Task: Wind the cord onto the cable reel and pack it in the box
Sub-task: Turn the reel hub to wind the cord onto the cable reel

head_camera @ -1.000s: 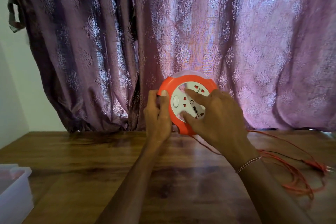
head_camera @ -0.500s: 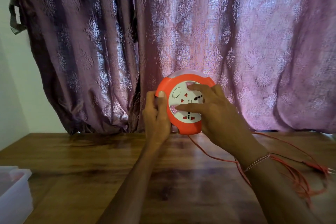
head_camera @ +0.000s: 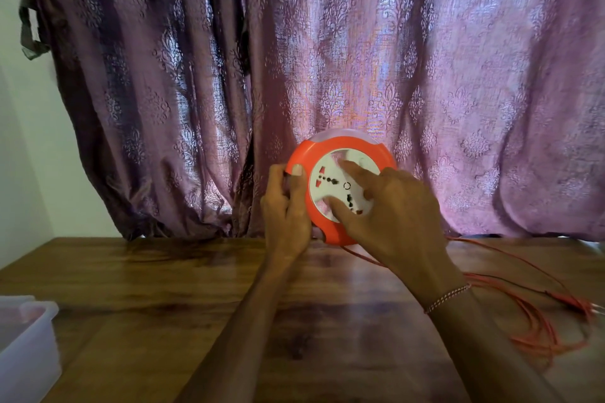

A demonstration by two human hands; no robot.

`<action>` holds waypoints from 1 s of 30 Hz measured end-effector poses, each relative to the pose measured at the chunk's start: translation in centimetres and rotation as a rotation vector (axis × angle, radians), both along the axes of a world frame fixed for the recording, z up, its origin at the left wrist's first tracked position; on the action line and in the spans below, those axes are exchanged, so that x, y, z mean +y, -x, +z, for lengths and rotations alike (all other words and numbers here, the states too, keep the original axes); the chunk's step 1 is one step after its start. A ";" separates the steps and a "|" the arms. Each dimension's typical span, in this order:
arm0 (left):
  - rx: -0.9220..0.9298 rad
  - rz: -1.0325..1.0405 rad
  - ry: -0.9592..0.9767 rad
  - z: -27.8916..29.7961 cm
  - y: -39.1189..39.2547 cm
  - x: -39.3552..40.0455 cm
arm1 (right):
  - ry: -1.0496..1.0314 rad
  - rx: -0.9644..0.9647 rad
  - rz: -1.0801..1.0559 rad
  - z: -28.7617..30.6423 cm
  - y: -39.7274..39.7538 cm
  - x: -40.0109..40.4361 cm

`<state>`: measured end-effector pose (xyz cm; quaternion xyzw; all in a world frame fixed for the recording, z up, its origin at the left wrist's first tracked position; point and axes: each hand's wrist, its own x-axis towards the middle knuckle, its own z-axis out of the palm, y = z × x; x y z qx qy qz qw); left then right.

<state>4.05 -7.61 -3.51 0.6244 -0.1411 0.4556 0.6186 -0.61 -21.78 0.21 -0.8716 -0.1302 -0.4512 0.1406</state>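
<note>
Cable reel: the round orange cable reel (head_camera: 340,190) with a white socket face was held upright above the far part of the wooden table (head_camera: 163,288), its face turned toward the camera, in front of the purple curtain (head_camera: 327,59).
Left hand: the left hand (head_camera: 286,209) clasped the reel's left rim, thumb lying on the orange front edge and the other digits wrapped behind it.
Right hand: the right hand (head_camera: 393,219) lay over the reel's right and lower face, spread, with two fingers (head_camera: 353,170) pressed on the white socket disc, one near its top and one near its bottom; it pressed rather than closed around the disc.
Reel relative to hands: the reel sat between the two hands, touching both, left hand at its edge, right hand on its face.
Cord: the orange cord (head_camera: 537,334) ran from under the reel's lower edge to the right across the table, passing under the right wrist, and lay in loose loops near the right edge.
Box: a pale translucent plastic box (head_camera: 26,347) stood at the table's left edge, well apart from the hands and reel.
Wrist: a thin beaded bracelet (head_camera: 448,296) circled the right wrist.
</note>
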 end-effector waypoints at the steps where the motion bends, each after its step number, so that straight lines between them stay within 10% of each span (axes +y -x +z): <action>1: 0.003 -0.005 0.006 0.0 0.0 0.0 | -0.038 0.005 0.014 0.1 -0.1 0.0; 16: 0.040 0.000 0.042 0.1 -0.1 0.2 | 0.278 0.098 0.176 1.4 0.8 -1.1; 30: 0.026 0.013 -0.006 0.2 0.2 -0.1 | -0.057 -0.026 -0.005 -0.1 -0.1 -0.1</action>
